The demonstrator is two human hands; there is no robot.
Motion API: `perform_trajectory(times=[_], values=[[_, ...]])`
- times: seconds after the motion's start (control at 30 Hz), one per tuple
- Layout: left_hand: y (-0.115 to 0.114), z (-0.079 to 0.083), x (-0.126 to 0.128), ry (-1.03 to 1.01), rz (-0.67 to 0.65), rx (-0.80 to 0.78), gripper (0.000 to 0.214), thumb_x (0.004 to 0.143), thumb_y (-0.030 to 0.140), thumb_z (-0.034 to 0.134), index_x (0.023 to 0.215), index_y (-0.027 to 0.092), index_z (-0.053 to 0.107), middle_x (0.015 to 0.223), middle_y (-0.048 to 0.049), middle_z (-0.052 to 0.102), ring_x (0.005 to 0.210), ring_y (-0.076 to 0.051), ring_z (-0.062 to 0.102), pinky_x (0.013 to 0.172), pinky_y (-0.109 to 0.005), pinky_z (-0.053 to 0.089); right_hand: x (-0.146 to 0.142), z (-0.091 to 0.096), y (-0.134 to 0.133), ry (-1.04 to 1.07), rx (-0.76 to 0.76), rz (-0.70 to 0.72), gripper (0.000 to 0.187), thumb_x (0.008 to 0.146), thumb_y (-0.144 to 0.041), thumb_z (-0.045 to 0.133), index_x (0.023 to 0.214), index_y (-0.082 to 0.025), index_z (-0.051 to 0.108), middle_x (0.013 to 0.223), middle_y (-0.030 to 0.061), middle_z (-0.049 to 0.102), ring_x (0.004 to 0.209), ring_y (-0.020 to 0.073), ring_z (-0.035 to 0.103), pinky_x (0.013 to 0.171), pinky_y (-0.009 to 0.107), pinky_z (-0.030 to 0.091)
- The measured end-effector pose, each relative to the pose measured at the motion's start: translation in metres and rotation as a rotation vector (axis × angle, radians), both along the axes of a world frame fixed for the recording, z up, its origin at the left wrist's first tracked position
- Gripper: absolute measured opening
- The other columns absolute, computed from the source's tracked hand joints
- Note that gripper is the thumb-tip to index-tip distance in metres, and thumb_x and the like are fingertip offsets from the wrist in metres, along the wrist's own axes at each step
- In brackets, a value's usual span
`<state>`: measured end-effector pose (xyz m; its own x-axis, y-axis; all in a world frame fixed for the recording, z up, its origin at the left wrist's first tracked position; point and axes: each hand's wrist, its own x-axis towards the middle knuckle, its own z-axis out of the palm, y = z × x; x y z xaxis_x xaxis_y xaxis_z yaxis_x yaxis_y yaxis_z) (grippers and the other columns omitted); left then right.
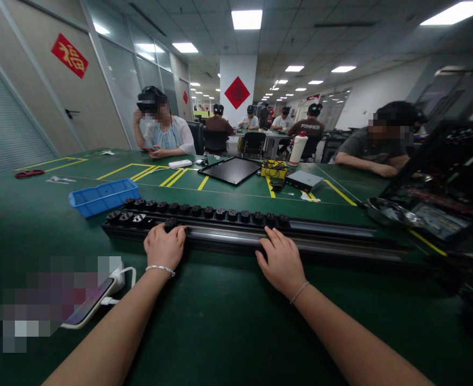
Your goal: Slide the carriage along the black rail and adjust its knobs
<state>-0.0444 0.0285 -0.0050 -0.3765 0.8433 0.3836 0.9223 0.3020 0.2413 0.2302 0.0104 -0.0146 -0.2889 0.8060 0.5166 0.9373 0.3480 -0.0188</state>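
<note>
At a green work table [228, 321] in an open-plan workshop, a person leans over a long black rail [341, 238] that lies crosswise just ahead, a row of round black plugs [220, 213] seated along its far edge and a blue tray [103, 195] just beyond its left end. The rail looks stiff and fairly heavy, with a smooth, possibly slippery face; it would likely handle best if taken at two well-spaced points along its near edge. The plugs look small, hard and light, each one a matter of a fingertip pinch at the sides. The right hand [281, 264] rests on the rail with its fingers spread flat, gripping nothing. The left hand [164, 247] is curled at the rail's near edge, its fingers touching a single plug [171, 223]; whether they clamp it cannot be told. A phone [89, 304] lies near the left forearm.
</note>
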Motion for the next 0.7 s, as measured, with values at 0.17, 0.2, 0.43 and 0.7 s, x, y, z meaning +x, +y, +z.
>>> perform_trajectory(times=[0.17, 0.2, 0.43, 0.7], values=[[-0.0004, 0.0002, 0.0004, -0.003, 0.003, -0.003, 0.033, 0.086, 0.035, 0.039, 0.104, 0.033, 0.067, 0.121, -0.0111, 0.051, 0.116, -0.029, 0.039, 0.093, -0.045, 0.033, -0.0001, -0.0002, 0.0002, 0.003, 0.003, 0.001, 0.026, 0.084, -0.034, 0.045, 0.098, -0.019, 0.061, 0.131, 0.0106, 0.049, 0.122, 0.0267, 0.039, 0.096, 0.042, 0.031], [-0.0004, 0.0002, 0.0004, -0.004, 0.002, -0.003, 0.033, 0.086, 0.035, 0.039, 0.104, 0.033, 0.067, 0.121, -0.011, 0.051, 0.116, -0.029, 0.039, 0.093, -0.045, 0.033, -0.0001, -0.0003, 0.0002, 0.002, 0.002, 0.001, 0.026, 0.084, -0.034, 0.045, 0.098, -0.019, 0.061, 0.131, 0.0104, 0.049, 0.123, 0.0266, 0.039, 0.096, 0.041, 0.031], [0.0012, -0.0022, -0.0007, -0.004, 0.0, -0.001, 0.034, 0.086, 0.036, 0.038, 0.104, 0.034, 0.067, 0.121, -0.0122, 0.049, 0.117, -0.029, 0.039, 0.094, -0.045, 0.032, 0.0006, -0.0023, 0.001, 0.006, 0.006, -0.004, 0.025, 0.083, -0.034, 0.046, 0.098, -0.02, 0.061, 0.132, 0.0101, 0.048, 0.123, 0.0262, 0.038, 0.096, 0.041, 0.03], [0.0001, 0.0009, 0.0008, -0.012, -0.003, -0.008, 0.034, 0.086, 0.034, 0.038, 0.103, 0.034, 0.067, 0.119, -0.0115, 0.051, 0.115, -0.029, 0.04, 0.093, -0.045, 0.033, -0.0004, 0.0004, 0.0002, -0.009, -0.007, -0.01, 0.025, 0.083, -0.034, 0.046, 0.097, -0.02, 0.062, 0.131, 0.0103, 0.049, 0.122, 0.0256, 0.039, 0.096, 0.04, 0.03]])
